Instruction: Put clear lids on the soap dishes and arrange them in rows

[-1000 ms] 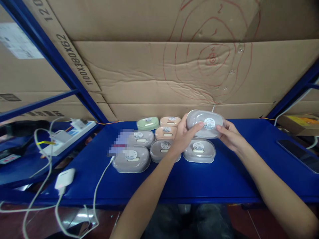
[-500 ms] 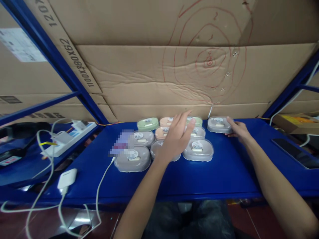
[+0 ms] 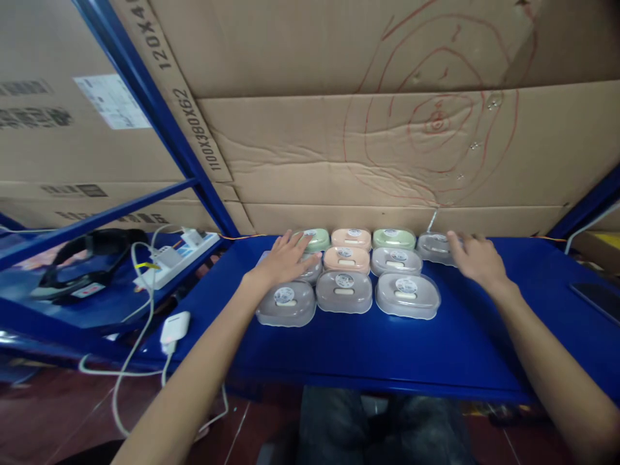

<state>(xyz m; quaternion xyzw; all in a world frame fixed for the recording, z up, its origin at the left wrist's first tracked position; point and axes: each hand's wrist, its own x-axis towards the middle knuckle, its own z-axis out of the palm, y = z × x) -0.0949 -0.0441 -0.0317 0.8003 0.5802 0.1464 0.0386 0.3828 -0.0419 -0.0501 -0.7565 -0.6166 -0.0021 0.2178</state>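
Several lidded plastic boxes with round stickers stand in rows on a blue shelf (image 3: 368, 349). Front row: three grey boxes (image 3: 287, 302) (image 3: 344, 290) (image 3: 407, 294). Behind them sit a peach box (image 3: 346, 258), a grey box (image 3: 396, 260), a green box (image 3: 394, 238) and another peach box (image 3: 353, 237). My left hand (image 3: 285, 259) lies flat, fingers spread, on the left boxes, covering a grey one and touching a green box (image 3: 317, 239). My right hand (image 3: 477, 257) rests with fingers apart against a grey box (image 3: 433, 247) at the back right.
Cardboard sheets (image 3: 387, 142) with red scribbles form the back wall. Blue rack posts (image 3: 159, 110) stand at left. On the left shelf lie a white power strip (image 3: 177, 258), a black headset (image 3: 87, 255), a white charger (image 3: 174, 326) and cables. A dark phone (image 3: 598, 298) lies far right.
The grey box held in both hands a second ago now stands at the back right. My left hand moved left onto the left boxes. The view shifted left.
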